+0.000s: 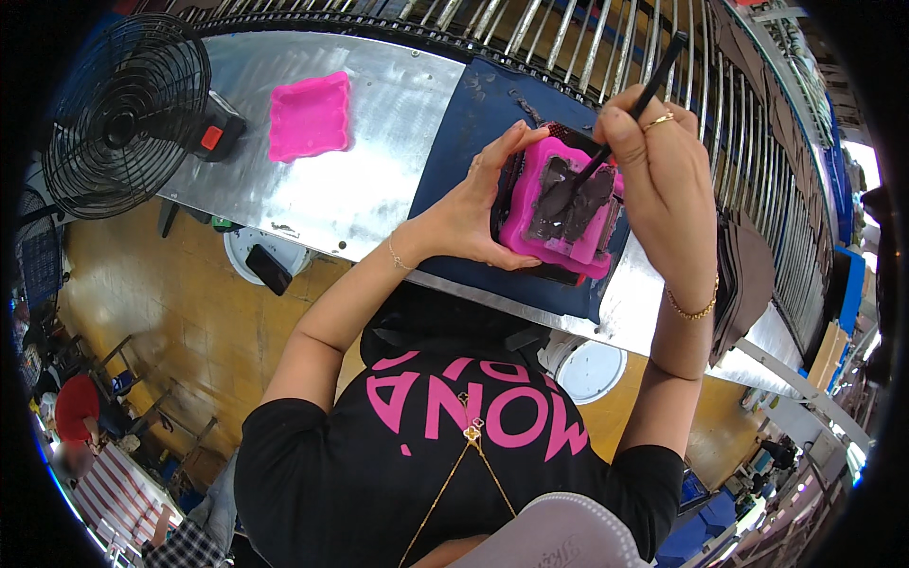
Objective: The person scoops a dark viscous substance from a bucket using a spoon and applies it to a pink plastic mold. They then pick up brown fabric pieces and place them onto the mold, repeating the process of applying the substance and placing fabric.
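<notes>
A pink tray with a wavy rim [519, 216] sits on a black and red base, and dark grey paste [549, 213] lies inside it. My left hand [478, 194] curves around the tray's left side, thumb and fingers spread against its edges. Pinched in my right hand [658, 156] is a thin black stick-like tool [653, 83]; its lower end reaches into the paste. Whether that end has bristles or a blade is hidden by the paste. Under the tray lies a dark blue mat [454, 142], with smears of paste near its top.
A second pink wavy-edged tray [310, 117] rests on the metal table [379, 85] to the left, beside a black fan [123, 123]. A metal rod rack [568, 38] runs along the far side. Brown sheets [741, 279] hang at right. A phone [269, 270] lies on a white bucket lid.
</notes>
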